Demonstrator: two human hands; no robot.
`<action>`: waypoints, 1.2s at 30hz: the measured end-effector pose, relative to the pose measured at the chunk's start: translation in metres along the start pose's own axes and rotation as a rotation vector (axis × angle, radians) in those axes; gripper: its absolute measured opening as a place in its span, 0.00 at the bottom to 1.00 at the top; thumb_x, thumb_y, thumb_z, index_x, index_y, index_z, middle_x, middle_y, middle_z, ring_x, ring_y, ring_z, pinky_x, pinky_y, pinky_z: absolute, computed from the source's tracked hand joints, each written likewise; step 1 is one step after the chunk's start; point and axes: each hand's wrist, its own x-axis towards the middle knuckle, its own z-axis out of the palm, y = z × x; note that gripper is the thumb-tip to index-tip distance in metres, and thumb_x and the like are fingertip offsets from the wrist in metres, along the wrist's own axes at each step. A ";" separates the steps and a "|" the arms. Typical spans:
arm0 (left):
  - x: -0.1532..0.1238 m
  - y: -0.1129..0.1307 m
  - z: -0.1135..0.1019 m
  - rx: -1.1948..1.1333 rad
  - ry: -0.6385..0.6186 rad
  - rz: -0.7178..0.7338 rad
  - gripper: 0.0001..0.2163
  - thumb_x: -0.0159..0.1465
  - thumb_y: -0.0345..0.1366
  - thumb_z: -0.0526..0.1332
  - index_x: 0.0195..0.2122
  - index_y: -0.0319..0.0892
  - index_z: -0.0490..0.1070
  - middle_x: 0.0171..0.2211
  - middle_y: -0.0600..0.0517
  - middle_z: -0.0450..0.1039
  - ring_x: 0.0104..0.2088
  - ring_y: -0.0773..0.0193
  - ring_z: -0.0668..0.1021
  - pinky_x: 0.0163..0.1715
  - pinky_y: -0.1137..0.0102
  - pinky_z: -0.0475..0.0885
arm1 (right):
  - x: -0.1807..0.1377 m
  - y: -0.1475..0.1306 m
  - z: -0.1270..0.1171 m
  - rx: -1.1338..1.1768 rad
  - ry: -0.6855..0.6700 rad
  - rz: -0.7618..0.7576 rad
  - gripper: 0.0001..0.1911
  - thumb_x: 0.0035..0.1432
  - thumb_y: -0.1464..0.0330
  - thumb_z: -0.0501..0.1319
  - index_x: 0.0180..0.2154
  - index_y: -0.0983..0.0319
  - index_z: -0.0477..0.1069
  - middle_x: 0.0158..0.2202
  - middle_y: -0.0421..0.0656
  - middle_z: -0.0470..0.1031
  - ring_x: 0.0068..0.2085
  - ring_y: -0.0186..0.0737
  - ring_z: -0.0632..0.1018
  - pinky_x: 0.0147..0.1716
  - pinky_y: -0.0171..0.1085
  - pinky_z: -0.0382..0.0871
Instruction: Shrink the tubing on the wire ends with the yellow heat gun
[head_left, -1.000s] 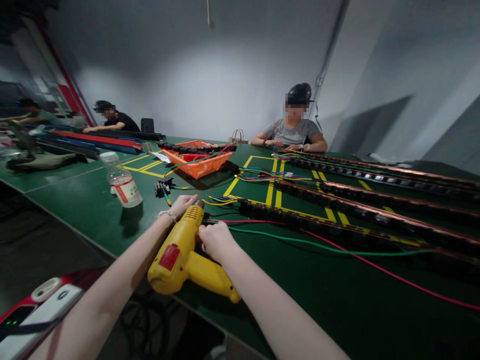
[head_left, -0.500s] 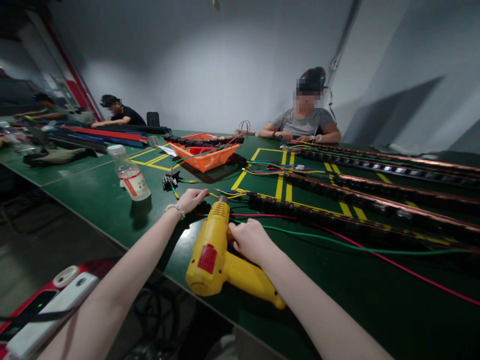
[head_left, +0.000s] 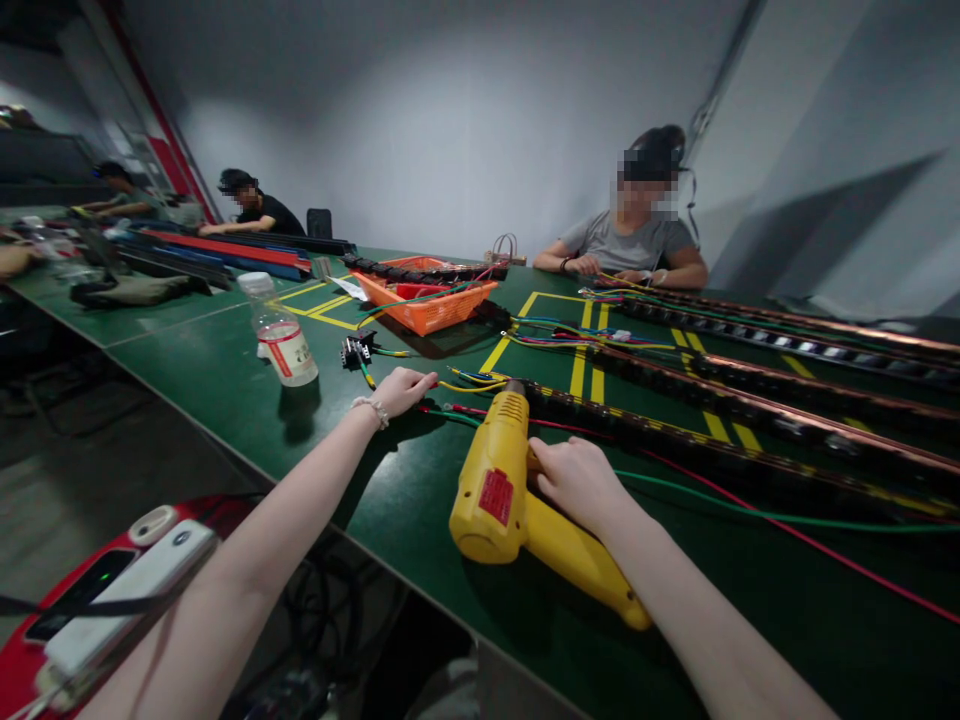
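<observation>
A yellow heat gun [head_left: 501, 490] with a red label lies on the green table [head_left: 225, 370], its nozzle pointing away from me toward a long black cable chain [head_left: 675, 432]. My right hand [head_left: 577, 482] rests closed on the gun's body, near where the handle joins. My left hand [head_left: 405, 388] lies flat on the table to the left, fingers stretched toward the ends of red, green and yellow wires [head_left: 457, 410]. A bead bracelet sits on my left wrist.
A plastic water bottle [head_left: 282, 336] and a small black connector [head_left: 354, 351] stand left of my left hand. An orange basket [head_left: 427, 300] sits behind. Copper-topped cable chains [head_left: 795, 345] run across the right. A person in grey [head_left: 634, 250] sits opposite; others sit far left.
The heat gun and my right hand have shifted right along the table toward the cable chain. My left hand has come off the gun and reached out to the wire ends.
</observation>
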 end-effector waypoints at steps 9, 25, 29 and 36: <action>0.001 0.003 0.007 -0.036 -0.025 -0.008 0.25 0.62 0.53 0.44 0.15 0.41 0.57 0.14 0.56 0.55 0.19 0.69 0.59 0.23 0.70 0.52 | 0.000 -0.003 -0.005 -0.007 -0.043 0.026 0.09 0.56 0.71 0.52 0.40 0.62 0.66 0.35 0.46 0.77 0.38 0.44 0.77 0.35 0.37 0.60; 0.004 0.006 0.010 -0.290 0.078 -0.010 0.30 0.62 0.58 0.41 0.14 0.39 0.61 0.14 0.54 0.61 0.18 0.70 0.64 0.25 0.72 0.59 | 0.019 -0.052 -0.008 0.022 0.026 -0.153 0.08 0.55 0.69 0.52 0.37 0.62 0.66 0.33 0.45 0.77 0.35 0.43 0.77 0.38 0.38 0.60; 0.008 0.002 0.012 -0.263 0.105 -0.019 0.29 0.60 0.59 0.45 0.13 0.40 0.57 0.13 0.56 0.55 0.18 0.72 0.58 0.21 0.72 0.53 | 0.029 -0.068 -0.009 0.040 0.068 -0.182 0.09 0.55 0.69 0.52 0.38 0.62 0.66 0.33 0.46 0.77 0.35 0.44 0.77 0.38 0.39 0.60; 0.009 -0.003 0.013 -0.199 0.070 0.025 0.28 0.60 0.57 0.47 0.13 0.40 0.56 0.14 0.57 0.51 0.19 0.72 0.55 0.21 0.72 0.50 | 0.033 -0.075 -0.010 0.050 0.104 -0.211 0.09 0.55 0.69 0.53 0.38 0.62 0.67 0.32 0.45 0.77 0.35 0.42 0.78 0.37 0.38 0.60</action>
